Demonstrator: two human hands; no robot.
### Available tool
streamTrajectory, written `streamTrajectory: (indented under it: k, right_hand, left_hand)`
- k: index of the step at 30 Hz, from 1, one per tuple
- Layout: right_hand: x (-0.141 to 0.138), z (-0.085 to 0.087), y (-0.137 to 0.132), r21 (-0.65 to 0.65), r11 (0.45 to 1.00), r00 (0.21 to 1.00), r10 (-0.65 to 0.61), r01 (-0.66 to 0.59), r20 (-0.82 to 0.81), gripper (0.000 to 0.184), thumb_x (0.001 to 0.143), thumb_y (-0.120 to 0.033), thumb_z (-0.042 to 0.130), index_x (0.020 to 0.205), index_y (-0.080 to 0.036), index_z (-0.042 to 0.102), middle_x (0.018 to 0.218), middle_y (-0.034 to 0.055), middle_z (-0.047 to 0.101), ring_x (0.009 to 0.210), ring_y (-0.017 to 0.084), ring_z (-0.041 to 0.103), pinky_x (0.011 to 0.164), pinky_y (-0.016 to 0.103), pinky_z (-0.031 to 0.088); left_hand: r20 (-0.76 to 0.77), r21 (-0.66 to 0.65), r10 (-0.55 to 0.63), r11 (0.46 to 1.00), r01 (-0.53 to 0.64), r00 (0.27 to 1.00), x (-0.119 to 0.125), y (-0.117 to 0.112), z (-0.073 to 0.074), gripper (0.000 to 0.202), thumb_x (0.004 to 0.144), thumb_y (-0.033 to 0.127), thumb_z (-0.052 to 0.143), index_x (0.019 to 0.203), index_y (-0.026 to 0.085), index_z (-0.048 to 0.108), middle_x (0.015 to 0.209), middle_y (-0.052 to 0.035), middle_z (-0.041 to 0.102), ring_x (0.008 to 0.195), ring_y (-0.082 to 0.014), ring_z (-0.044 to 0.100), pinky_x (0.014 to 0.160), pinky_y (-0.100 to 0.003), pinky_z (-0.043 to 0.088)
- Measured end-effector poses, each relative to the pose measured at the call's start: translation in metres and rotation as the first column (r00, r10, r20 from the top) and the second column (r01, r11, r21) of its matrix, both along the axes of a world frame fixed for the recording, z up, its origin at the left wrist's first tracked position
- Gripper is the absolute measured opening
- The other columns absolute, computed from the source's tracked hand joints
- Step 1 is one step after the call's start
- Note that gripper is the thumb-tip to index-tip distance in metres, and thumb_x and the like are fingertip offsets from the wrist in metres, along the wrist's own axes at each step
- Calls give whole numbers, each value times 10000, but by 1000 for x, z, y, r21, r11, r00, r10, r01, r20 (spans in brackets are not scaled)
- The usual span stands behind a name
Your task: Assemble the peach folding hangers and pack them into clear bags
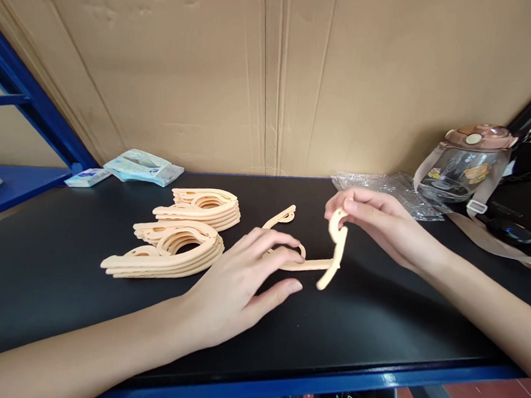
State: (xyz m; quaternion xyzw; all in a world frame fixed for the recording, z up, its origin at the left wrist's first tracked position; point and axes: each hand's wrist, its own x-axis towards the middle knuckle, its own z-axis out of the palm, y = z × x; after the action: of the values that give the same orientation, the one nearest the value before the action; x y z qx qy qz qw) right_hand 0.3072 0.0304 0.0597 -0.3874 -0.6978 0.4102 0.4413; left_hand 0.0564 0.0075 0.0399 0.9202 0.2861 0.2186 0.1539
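My left hand (pixel 240 283) is spread palm-down, with its fingertips on or just over a beige plastic folding hanger (pixel 313 265) on the black tabletop. That hanger has one arm pointing right and another part (pixel 281 216) angled up behind my fingers; its middle is partly hidden. My right hand (pixel 374 220) pinches the top of a curved beige hanger piece (pixel 337 247) between thumb and fingers. The piece hangs down in front of the right end of the lying hanger; whether they touch, I cannot tell. Left of my hands lie two stacks of folded hangers, a nearer one (pixel 163 264) and a farther one (pixel 200 215).
Tissue packs (pixel 143 168) lie at the back left. At the back right are crumpled clear plastic (pixel 390 190), a strapped drinking bottle (pixel 456 171) and a black bag (pixel 526 207). A cardboard wall (pixel 188 64) stands behind; a blue edge (pixel 250 389) borders the table's front.
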Motion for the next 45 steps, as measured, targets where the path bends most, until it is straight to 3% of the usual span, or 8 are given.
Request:
streamTrajectory:
  k: [4, 9, 19, 30, 33, 37, 41, 45]
  right_hand:
    - [6, 1, 4, -33, 994, 983, 108, -104, 151, 374, 977, -391, 413, 824, -179, 681, 889, 60, 702, 882, 192, 616, 867, 339, 442]
    - [0, -1, -3, -140, 946, 851, 323, -291, 414, 396, 993, -437, 369, 994, -208, 693, 971, 29, 704, 878, 173, 604, 821, 314, 433]
    - [-2, -4, -5, -112, 949, 814, 310, -294, 491, 450, 963, -533, 391, 1065, -194, 670, 737, 0, 589, 645, 127, 488, 558, 245, 358]
    - [-6, -12, -3, -28, 947, 793, 285, -321, 538, 366, 976, -470, 392, 937, -195, 630, 1197, 76, 617, 896, 174, 561, 808, 333, 427]
    - [-7, -10, -3, -30, 964, 821, 240, -264, 518, 371, 973, -473, 396, 1034, -194, 634, 1161, 72, 626, 919, 179, 562, 807, 329, 429]
    - [-5, -8, -2, -27, 980, 868, 186, -196, 460, 422, 962, -502, 409, 1189, -205, 607, 1027, 40, 646, 869, 168, 560, 769, 308, 431]
    - [-4, -8, -3, -82, 975, 861, 221, -207, 457, 411, 950, -518, 430, 1078, -201, 661, 880, 22, 623, 713, 132, 508, 633, 262, 407]
    - [-5, -7, -4, -136, 965, 872, 259, -222, 415, 387, 944, -508, 456, 1021, -192, 665, 741, -14, 549, 617, 103, 452, 541, 224, 363]
  left_hand:
    - [-164, 64, -100, 992, 112, 981, -1, 1, -3, 318, 973, 299, 505, 1280, 237, 562, 1380, -56, 539, 1331, -234, 411, 1124, -446, 308]
    - [-164, 83, -152, 982, 167, 975, -1, 5, -3, 256, 978, 232, 487, 1189, 208, 631, 1280, -34, 628, 1189, -190, 530, 1029, -335, 427]
    - [-301, 178, -280, 923, 342, 912, -4, 4, 3, 413, 908, -16, 352, 1177, 163, 609, 1327, -21, 614, 1184, -200, 542, 1014, -321, 437]
    - [-192, 123, -322, 929, 348, 927, -4, 2, 4, 335, 903, -15, 421, 1080, 174, 633, 1185, -25, 685, 1047, -164, 601, 914, -276, 481]
    - [-180, 125, -331, 926, 355, 926, -3, 0, 4, 285, 918, 16, 455, 1072, 169, 640, 1157, -20, 691, 1001, -162, 601, 874, -268, 483]
    - [-107, 172, -197, 962, 213, 975, 0, 1, 2, 213, 967, 144, 461, 1058, 171, 652, 1056, -35, 694, 986, -169, 594, 901, -293, 475]
    - [-132, 297, 137, 950, -93, 982, -1, 6, -3, 296, 986, 297, 445, 1159, 187, 659, 1276, -106, 589, 1226, -274, 494, 1018, -449, 436]
    - [-254, 282, 268, 940, -194, 929, -3, 9, -9, 429, 992, 407, 397, 1263, 156, 614, 1412, -163, 478, 1304, -340, 438, 1021, -529, 436]
